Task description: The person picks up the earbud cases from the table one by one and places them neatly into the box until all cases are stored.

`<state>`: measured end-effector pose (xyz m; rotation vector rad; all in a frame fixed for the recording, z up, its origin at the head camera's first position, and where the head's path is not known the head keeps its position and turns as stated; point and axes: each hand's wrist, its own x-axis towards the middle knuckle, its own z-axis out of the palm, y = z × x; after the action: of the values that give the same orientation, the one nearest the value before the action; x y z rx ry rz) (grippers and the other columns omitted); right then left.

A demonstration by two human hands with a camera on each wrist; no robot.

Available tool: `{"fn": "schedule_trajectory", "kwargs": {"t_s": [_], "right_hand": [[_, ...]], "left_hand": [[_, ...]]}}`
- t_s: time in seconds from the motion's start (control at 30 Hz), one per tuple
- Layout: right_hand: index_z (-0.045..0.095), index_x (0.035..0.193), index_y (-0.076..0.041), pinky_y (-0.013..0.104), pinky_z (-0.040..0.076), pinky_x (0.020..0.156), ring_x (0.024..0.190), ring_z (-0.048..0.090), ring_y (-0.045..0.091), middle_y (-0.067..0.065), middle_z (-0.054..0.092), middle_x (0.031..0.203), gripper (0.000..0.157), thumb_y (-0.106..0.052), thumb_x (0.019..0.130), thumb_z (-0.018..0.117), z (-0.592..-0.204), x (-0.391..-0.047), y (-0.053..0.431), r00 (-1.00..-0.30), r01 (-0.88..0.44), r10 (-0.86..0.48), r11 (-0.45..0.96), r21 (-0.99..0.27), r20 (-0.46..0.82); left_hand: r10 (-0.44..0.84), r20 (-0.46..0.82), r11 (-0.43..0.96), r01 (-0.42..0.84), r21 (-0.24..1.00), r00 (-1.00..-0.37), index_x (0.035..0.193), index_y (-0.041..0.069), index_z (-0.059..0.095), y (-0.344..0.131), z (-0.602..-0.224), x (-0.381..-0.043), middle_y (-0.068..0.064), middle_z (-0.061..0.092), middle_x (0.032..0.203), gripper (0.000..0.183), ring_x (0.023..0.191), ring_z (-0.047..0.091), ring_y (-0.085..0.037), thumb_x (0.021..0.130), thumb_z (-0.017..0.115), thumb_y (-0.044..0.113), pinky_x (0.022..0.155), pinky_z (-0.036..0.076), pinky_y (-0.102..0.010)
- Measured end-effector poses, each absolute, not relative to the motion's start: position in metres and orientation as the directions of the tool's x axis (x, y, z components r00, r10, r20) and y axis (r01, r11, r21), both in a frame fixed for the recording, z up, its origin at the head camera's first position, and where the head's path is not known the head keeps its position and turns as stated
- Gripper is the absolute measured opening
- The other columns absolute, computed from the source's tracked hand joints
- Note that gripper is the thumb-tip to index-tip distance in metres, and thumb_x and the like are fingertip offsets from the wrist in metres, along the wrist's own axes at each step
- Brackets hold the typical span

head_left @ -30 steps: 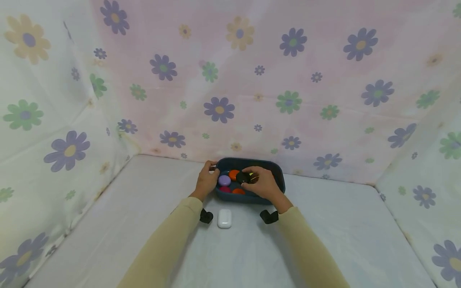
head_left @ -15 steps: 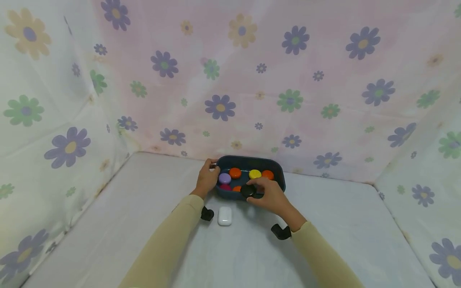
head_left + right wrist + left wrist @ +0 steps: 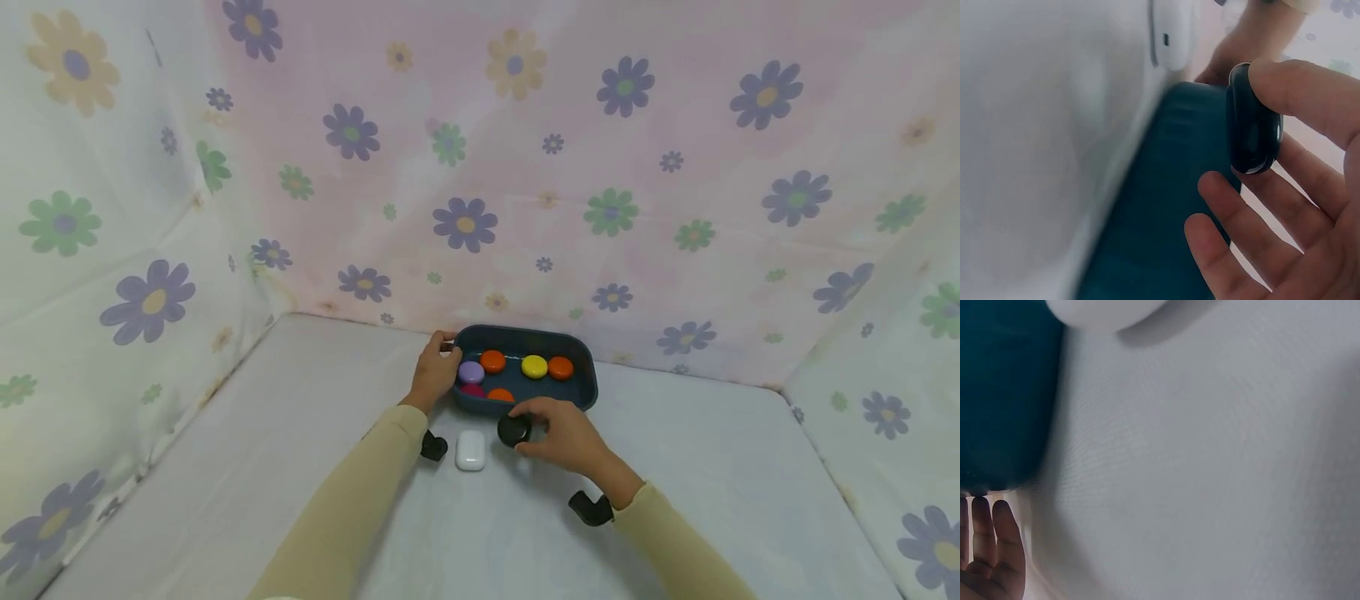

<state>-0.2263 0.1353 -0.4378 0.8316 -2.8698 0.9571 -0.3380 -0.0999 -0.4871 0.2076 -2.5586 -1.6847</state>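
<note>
My right hand (image 3: 566, 437) pinches a glossy black rounded disc (image 3: 513, 430) between thumb and fingers, just in front of the dark blue box (image 3: 525, 337). The right wrist view shows the black disc (image 3: 1252, 128) on edge, with the lower fingers spread loosely away from it. My left hand (image 3: 435, 371) holds the left end of the box, thumb at the rim; its fingertips meet the end wall in the left wrist view. Inside the box lie an orange disc (image 3: 492, 361), a purple disc (image 3: 471, 372), a yellow disc (image 3: 534, 367) and several more in orange and magenta.
A white earbud case (image 3: 470, 451) lies on the white tabletop (image 3: 480, 542), in front of the box and between the hands. Flowered cloth (image 3: 525, 167) rises close behind the box and along both sides. Black wrist cameras (image 3: 591, 508) hang below the wrists.
My right hand has drawn the black disc from inside the box, over its front rim, toward me. The left hand keeps its place at the box's left end.
</note>
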Motion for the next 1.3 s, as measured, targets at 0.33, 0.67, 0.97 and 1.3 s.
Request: {"fn": "schedule_trajectory", "kwargs": {"t_s": [0.33, 0.67, 0.97, 1.3], "right_hand": [[0.068, 0.112, -0.024, 0.027, 0.050, 0.076, 0.087, 0.060, 0.010, -0.008, 0.067, 0.112, 0.042, -0.026, 0.074, 0.083, -0.455, -0.223, 0.130, -0.845, -0.487, -0.527, 0.688, -0.538, 0.092], [0.068, 0.113, -0.021, 0.027, 0.051, 0.080, 0.086, 0.058, 0.008, -0.006, 0.067, 0.113, 0.042, -0.024, 0.073, 0.083, -0.462, -0.223, 0.124, -0.832, -0.503, -0.551, 0.702, -0.505, 0.063], [0.068, 0.111, -0.020, 0.029, 0.052, 0.082, 0.089, 0.059, 0.010, -0.006, 0.067, 0.112, 0.042, -0.026, 0.073, 0.084, -0.470, -0.225, 0.124, -0.816, -0.530, -0.574, 0.693, -0.488, 0.071], [0.068, 0.111, -0.018, 0.033, 0.051, 0.088, 0.096, 0.059, 0.012, -0.006, 0.067, 0.110, 0.043, -0.028, 0.073, 0.084, -0.469, -0.225, 0.123, -0.800, -0.558, -0.595, 0.683, -0.472, 0.084]], "left_hand": [[-0.162, 0.004, 0.396, -0.061, 0.916, -0.987, 0.128, 0.021, 0.052, -0.098, -0.486, -0.335, -0.011, 0.056, 0.127, 0.033, 0.113, 0.051, -0.029, 0.096, 0.049, 0.027, 0.096, 0.042, -0.043], [-0.170, 0.001, 0.401, -0.068, 0.914, -0.985, 0.129, 0.022, 0.052, -0.097, -0.489, -0.337, -0.011, 0.057, 0.127, 0.033, 0.113, 0.051, -0.029, 0.096, 0.049, 0.026, 0.097, 0.042, -0.045], [-0.170, 0.011, 0.384, -0.056, 0.922, -0.985, 0.129, 0.020, 0.052, -0.098, -0.487, -0.336, -0.012, 0.057, 0.127, 0.034, 0.113, 0.051, -0.030, 0.095, 0.050, 0.025, 0.097, 0.041, -0.045], [-0.168, 0.011, 0.383, -0.055, 0.922, -0.986, 0.129, 0.021, 0.052, -0.098, -0.486, -0.335, -0.012, 0.057, 0.127, 0.033, 0.113, 0.051, -0.030, 0.096, 0.049, 0.026, 0.097, 0.041, -0.045]]}}
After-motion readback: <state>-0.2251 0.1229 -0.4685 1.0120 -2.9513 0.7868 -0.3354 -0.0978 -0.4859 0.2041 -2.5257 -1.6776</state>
